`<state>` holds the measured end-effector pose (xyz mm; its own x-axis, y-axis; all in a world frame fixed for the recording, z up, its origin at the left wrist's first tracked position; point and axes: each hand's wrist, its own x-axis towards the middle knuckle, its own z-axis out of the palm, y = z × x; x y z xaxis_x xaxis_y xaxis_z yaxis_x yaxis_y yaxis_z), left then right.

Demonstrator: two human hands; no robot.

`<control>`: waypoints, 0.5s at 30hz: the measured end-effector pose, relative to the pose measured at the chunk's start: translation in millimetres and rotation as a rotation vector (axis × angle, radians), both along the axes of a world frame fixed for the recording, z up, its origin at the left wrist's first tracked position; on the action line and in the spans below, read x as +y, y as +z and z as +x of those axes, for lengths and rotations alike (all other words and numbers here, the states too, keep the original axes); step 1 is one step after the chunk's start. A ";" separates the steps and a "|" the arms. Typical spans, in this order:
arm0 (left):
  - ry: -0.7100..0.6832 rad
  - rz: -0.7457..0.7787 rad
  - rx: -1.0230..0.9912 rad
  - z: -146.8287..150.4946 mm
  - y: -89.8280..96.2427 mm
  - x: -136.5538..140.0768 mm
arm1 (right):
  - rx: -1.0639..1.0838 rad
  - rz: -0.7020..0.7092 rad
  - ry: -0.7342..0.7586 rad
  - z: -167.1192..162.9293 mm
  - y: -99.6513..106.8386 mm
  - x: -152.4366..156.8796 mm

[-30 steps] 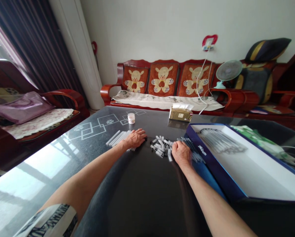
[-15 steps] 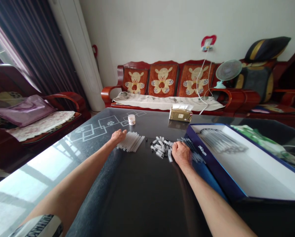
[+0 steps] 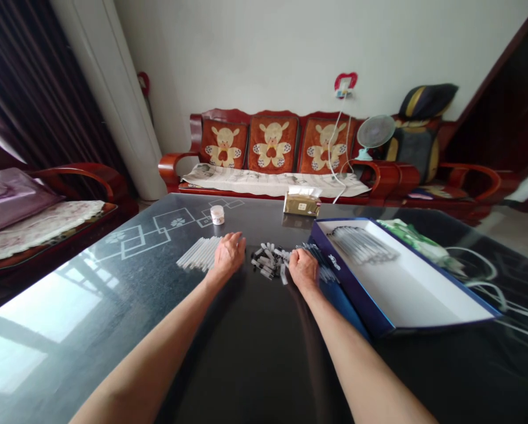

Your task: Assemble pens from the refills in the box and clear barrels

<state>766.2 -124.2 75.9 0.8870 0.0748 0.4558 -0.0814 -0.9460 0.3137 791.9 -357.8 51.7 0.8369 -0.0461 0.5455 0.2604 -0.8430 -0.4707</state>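
My left hand [image 3: 229,253] is at the right side of a row of white pen barrels [image 3: 197,253], palm down, its fingers loosely bent and slightly apart. Nothing shows in it. My right hand [image 3: 304,268] is closed on the table beside a heap of clear and black pen caps [image 3: 270,260]; whatever its fingers hold is hidden. Dark thin pen parts [image 3: 328,271] lie just right of that hand, partly covered by it.
A blue box [image 3: 405,288] with a white inside stands on the right, holding a bundle of slim clear pens [image 3: 363,244]. Further back are a small round tub [image 3: 217,215] and a tissue box [image 3: 302,203]. A green-and-white bag [image 3: 418,241] lies behind the blue box.
My left hand has moved from the left side of the barrels to their right side, nearer the caps. My right hand stays closed by the heap. The camera view has turned right.
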 end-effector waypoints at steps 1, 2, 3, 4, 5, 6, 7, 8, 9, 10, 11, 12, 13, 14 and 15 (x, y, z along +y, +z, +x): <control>-0.007 -0.012 -0.047 0.7 -5.7 -18.6 | -0.003 0.007 -0.002 -0.4 0.8 -0.1; -0.029 -0.018 -0.064 1.4 -11.0 -35.3 | -0.004 0.011 -0.003 -0.7 1.3 -0.3; -0.034 -0.023 -0.076 2.3 -15.5 -49.0 | -0.003 0.014 -0.006 -1.1 1.3 -0.4; -0.043 -0.022 -0.080 3.2 -19.1 -59.2 | -0.002 0.017 -0.006 -1.6 0.8 -0.4; -0.048 -0.020 -0.082 4.2 -21.7 -66.0 | -0.001 0.022 -0.003 -2.2 -0.4 -0.4; -0.047 -0.019 -0.085 5.1 -23.3 -69.8 | -0.002 0.030 0.005 -3.0 -2.0 -0.3; -0.048 -0.019 -0.091 5.9 -24.0 -71.1 | -0.007 0.041 0.021 -4.0 -3.5 -0.2; -0.051 -0.019 -0.099 6.5 -24.1 -70.8 | -0.015 0.056 0.044 -4.9 -4.1 -0.2; -0.054 -0.022 -0.111 6.8 -23.8 -69.7 | -0.028 0.075 0.072 -5.4 -3.1 -0.5; -0.063 -0.027 -0.123 7.0 -23.2 -68.3 | -0.047 0.097 0.100 -5.1 0.3 -1.3; -0.073 -0.033 -0.136 7.1 -22.7 -67.1 | -0.077 0.121 0.123 -3.4 6.8 -3.0; -0.083 -0.042 -0.147 7.1 -22.3 -66.3 | -0.116 0.141 0.138 0.2 16.3 -6.0; -0.086 -0.053 -0.157 7.1 -22.1 -65.9 | -0.164 0.154 0.141 5.8 28.7 -10.7; -0.086 -0.067 -0.166 7.2 -22.2 -65.8 | -0.215 0.153 0.127 13.4 43.0 -17.4; -0.081 -0.081 -0.173 7.3 -22.5 -66.0 | -0.252 0.126 0.104 22.6 58.0 -26.1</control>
